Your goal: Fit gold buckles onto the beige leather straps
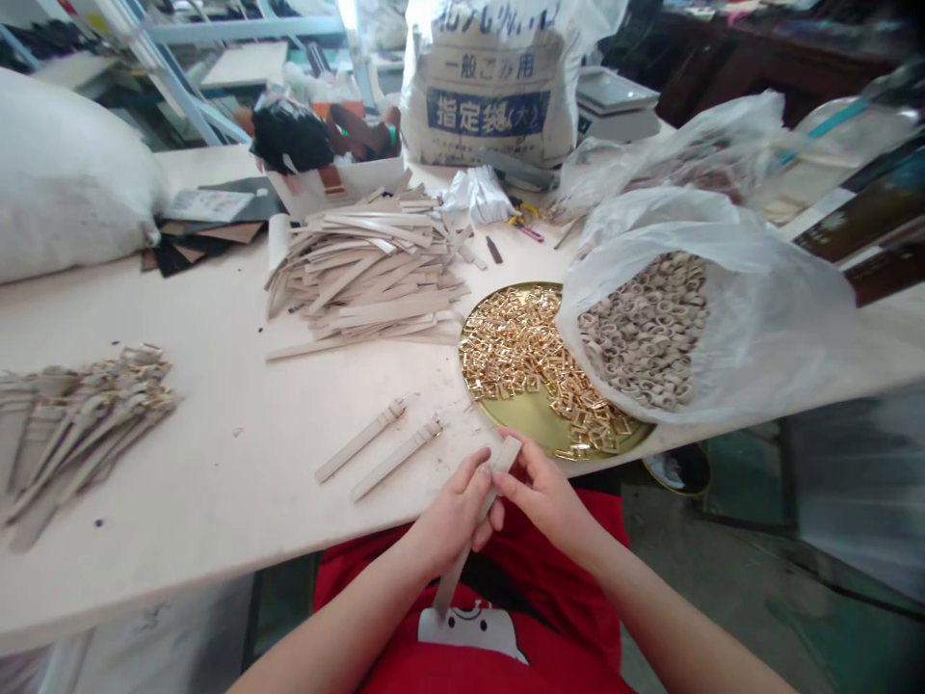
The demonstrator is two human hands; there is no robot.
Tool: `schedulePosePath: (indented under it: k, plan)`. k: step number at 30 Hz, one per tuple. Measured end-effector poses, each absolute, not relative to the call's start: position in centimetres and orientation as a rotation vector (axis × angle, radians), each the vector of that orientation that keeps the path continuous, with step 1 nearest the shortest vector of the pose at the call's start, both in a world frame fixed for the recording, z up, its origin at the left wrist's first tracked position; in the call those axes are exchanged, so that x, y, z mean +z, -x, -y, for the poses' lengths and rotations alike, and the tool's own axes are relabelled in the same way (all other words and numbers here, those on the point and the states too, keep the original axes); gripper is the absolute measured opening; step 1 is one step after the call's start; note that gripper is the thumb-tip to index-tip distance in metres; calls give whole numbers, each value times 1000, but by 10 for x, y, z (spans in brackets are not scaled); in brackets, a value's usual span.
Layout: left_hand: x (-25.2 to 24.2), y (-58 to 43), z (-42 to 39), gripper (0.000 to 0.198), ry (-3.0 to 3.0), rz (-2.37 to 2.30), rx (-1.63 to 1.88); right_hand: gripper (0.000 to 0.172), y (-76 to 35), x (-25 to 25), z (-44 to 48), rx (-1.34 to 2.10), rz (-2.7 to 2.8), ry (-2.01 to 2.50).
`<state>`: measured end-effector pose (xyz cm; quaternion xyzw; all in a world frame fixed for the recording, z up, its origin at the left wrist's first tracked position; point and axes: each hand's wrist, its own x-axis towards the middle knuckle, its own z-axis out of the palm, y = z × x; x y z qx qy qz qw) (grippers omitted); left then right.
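Observation:
A flat beige strap (454, 578) runs slantwise between my hands, its upper end sticking out above the fingers and its lower end hanging over my lap. My left hand (462, 501) is closed around its middle. With thumb and fingers, my right hand (531, 482) pinches the strap near the upper end. Whether a small loop sits under the fingers I cannot make out. On the table just left of my hands lie two straps with gold buckles, the farther strap (361, 441) and the nearer strap (397, 460), side by side.
A round gold tray (531, 413) holds many gold buckles. Beside it, a clear plastic bag (766, 308) lies open, full of small beige loops (650, 333). Loose beige strips (376, 265) are piled behind. Buckled straps (87, 414) lie heaped at the left. A printed sack (491, 87) stands at the back.

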<state>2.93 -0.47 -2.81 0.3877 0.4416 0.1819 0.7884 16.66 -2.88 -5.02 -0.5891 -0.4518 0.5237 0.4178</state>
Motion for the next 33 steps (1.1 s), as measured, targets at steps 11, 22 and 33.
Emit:
schedulePosePath:
  k: [11,22,33]
  plan:
    - [-15,-21,-7,27,-962,-1054,454,29,-283,-7,-10,406,1515,1965]
    - [2,-19,13,22,-974,-1053,455,24,-337,-10,-47,-80,1805,2399]
    - [-1,-22,25,22,-1064,-1022,440,21,-223,-40,-62,118,2094,2218]
